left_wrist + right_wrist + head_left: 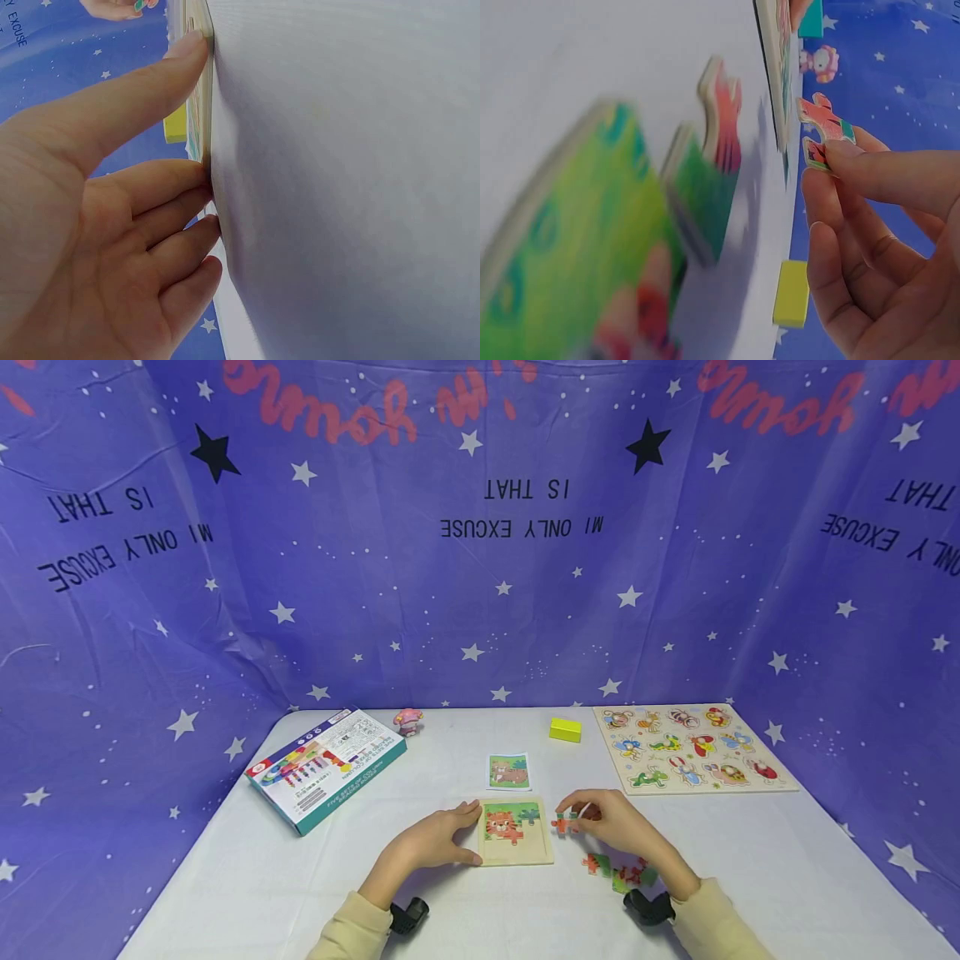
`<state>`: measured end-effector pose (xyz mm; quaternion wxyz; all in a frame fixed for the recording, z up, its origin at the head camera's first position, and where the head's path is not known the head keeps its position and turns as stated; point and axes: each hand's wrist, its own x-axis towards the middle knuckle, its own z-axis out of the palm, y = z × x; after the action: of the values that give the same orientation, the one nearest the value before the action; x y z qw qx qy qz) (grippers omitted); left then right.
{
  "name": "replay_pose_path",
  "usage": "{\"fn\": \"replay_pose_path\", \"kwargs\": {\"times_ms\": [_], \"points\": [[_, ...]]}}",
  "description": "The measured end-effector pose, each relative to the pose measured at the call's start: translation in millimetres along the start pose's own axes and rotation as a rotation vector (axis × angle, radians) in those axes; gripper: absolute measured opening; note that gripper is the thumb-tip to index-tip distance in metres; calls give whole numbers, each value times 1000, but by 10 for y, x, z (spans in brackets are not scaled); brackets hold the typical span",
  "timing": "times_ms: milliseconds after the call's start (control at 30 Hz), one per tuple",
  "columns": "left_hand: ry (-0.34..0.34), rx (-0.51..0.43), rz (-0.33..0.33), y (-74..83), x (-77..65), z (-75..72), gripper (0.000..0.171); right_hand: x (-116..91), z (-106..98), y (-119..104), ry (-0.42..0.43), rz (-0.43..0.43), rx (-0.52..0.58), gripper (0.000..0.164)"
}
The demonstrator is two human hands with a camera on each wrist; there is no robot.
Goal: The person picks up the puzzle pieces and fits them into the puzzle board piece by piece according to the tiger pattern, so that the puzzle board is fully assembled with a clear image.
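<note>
A square wooden puzzle tray (pixel 534 850) lies in front of me, with red animal-face pieces (pixel 502 822) and a green-blue piece (pixel 529 812) set in its upper part. Along the tray's left edge rests my left hand (pixel 431 842), thumb and fingertips spread and touching the rim. Just right of the tray, my right hand (pixel 611 817) pinches a red jigsaw piece (pixel 821 120) with a green-blue corner between thumb and fingers, raised above the table. Loose jigsaw pieces (pixel 596 863) in red and green lie below the right hand, partly hidden by its wrist.
A picture card (pixel 508 772) lies behind the tray. Farther back are a yellow block (pixel 565 730) and a small pink figurine (pixel 408 722). A boxed toy (pixel 326 768) sits at left, an insect puzzle board (pixel 693 752) at right. A purple star-patterned curtain (pixel 480 610) hangs behind.
</note>
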<state>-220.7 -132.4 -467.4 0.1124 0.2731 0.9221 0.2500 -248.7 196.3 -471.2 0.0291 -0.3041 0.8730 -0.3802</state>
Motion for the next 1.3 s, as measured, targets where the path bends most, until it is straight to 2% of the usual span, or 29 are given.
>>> {"fn": "replay_pose_path", "kwargs": {"times_ms": [233, 533, 833, 1300], "points": [[3, 17, 1, 7, -1, -6, 82, 94, 94, -91, 8, -66, 16, 25], [-2, 20, -2, -6, 6, 3, 83, 208, 205, -148, -24, -69, 16, 20], [2, 36, -13, 7, 0, 2, 82, 297, 294, -229, -38, -43, 8, 18], [2, 30, -13, 30, -6, -7, 82, 373, 376, -215, -32, -4, -7, 16]]}}
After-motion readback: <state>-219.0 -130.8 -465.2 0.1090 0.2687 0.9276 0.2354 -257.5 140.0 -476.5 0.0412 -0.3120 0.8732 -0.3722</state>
